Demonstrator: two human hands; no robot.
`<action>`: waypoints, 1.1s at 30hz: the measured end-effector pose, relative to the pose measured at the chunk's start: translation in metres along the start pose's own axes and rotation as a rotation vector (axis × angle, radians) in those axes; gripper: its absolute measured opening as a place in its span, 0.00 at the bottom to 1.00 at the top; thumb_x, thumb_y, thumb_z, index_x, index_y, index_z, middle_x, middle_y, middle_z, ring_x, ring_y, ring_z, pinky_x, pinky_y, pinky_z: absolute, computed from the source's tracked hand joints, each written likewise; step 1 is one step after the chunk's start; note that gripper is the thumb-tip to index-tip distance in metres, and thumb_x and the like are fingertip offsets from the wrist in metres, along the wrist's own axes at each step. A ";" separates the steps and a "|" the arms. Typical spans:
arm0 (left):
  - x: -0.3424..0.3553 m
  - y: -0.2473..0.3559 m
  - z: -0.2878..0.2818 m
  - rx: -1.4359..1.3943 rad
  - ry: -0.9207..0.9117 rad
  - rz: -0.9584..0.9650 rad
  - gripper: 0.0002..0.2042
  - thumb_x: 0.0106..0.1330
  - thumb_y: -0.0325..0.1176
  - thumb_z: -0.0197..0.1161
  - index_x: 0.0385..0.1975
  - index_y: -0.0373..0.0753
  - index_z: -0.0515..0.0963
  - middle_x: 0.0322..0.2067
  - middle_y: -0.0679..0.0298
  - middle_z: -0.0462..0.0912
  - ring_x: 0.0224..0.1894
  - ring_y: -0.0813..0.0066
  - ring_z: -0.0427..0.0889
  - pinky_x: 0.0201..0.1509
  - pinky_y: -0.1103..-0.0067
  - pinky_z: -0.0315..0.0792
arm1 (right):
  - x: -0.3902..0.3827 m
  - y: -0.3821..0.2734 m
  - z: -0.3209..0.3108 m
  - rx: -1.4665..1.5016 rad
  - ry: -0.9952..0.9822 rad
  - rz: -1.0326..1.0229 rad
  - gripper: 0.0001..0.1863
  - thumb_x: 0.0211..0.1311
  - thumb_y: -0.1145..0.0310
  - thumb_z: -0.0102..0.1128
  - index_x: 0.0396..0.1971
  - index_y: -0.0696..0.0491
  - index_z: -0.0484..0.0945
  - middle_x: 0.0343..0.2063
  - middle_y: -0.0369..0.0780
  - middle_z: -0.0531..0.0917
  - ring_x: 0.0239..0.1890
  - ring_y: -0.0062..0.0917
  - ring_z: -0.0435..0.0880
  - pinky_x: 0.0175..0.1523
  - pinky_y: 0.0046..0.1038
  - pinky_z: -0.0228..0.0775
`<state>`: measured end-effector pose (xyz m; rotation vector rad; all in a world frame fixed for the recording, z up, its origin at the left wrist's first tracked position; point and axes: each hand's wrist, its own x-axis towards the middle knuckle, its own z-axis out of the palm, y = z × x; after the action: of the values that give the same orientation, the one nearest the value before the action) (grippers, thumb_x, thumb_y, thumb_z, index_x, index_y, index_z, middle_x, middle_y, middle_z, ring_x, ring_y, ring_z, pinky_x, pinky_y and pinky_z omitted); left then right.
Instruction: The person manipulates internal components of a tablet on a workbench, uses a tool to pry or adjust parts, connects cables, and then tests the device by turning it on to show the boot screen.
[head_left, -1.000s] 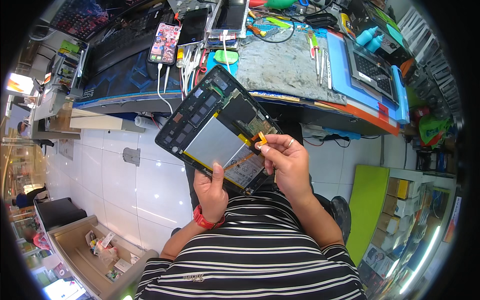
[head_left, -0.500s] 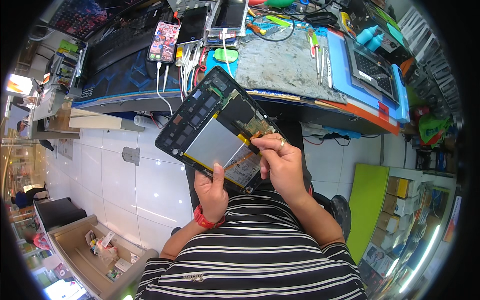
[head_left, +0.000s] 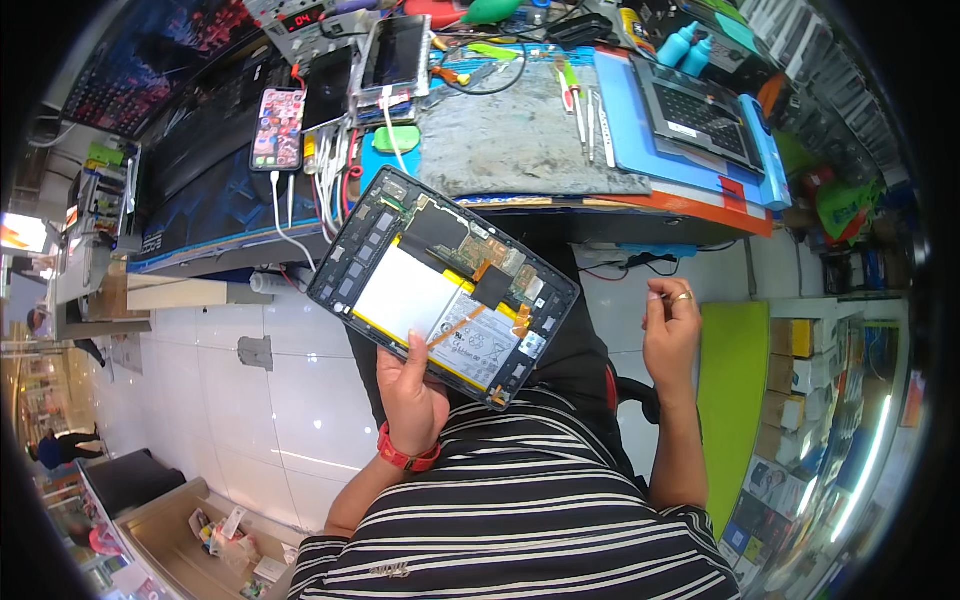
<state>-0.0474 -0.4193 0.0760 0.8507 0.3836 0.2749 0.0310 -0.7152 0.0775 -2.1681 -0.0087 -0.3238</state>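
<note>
My left hand (head_left: 408, 400) grips the lower-left edge of an opened dark tablet (head_left: 358, 240), thumb over its inside face. It is tilted, showing a silver battery (head_left: 385, 295), a circuit board (head_left: 510, 258), orange ribbon cables (head_left: 455, 330) and a dark rectangular piece (head_left: 490, 287) on the upper right of the battery. My right hand (head_left: 670, 335) is raised apart from the tablet, right of it, fingers curled in toward the thumb; whether anything small is between them I cannot make out.
Along the bench edge (head_left: 450, 208) lie a lit phone (head_left: 276, 128) with cables, a grey mat (head_left: 480, 150), screwdrivers (head_left: 578, 110) and an open device (head_left: 700, 115). A drawer (head_left: 170, 540) with small items is at lower left, shelves (head_left: 810, 420) at right; a distant person (head_left: 62, 448) is at far left.
My right hand has left the orange cable and moved right, off the tablet. The tablet has shifted lower and turned slightly, exposing the dark piece. The view has shifted a little.
</note>
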 end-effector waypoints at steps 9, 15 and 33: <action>0.007 -0.008 0.035 0.018 -0.150 -0.045 0.17 0.80 0.31 0.49 0.64 0.34 0.64 0.59 0.54 0.76 0.60 0.64 0.78 0.65 0.66 0.71 | -0.079 0.088 0.035 -0.636 -0.491 -0.016 0.10 0.55 0.77 0.57 0.38 0.58 0.81 0.33 0.47 0.80 0.36 0.47 0.85 0.42 0.44 0.79; 0.007 -0.004 0.028 0.056 -0.133 -0.023 0.18 0.80 0.31 0.49 0.65 0.34 0.63 0.60 0.53 0.76 0.60 0.63 0.78 0.65 0.66 0.71 | -0.081 0.101 0.041 -0.530 -0.490 0.014 0.09 0.57 0.78 0.56 0.37 0.59 0.81 0.34 0.49 0.81 0.36 0.48 0.85 0.43 0.45 0.79; 0.022 -0.028 0.072 -0.166 -0.225 -0.251 0.19 0.79 0.30 0.49 0.67 0.37 0.61 0.64 0.53 0.71 0.66 0.60 0.73 0.69 0.61 0.67 | 0.022 0.038 -0.033 -0.044 0.007 0.154 0.04 0.70 0.76 0.56 0.39 0.61 0.77 0.33 0.40 0.81 0.31 0.21 0.81 0.37 0.24 0.75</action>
<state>0.0060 -0.4768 0.0921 0.6540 0.2496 -0.0225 0.0498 -0.7662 0.0699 -2.1965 0.1694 -0.2448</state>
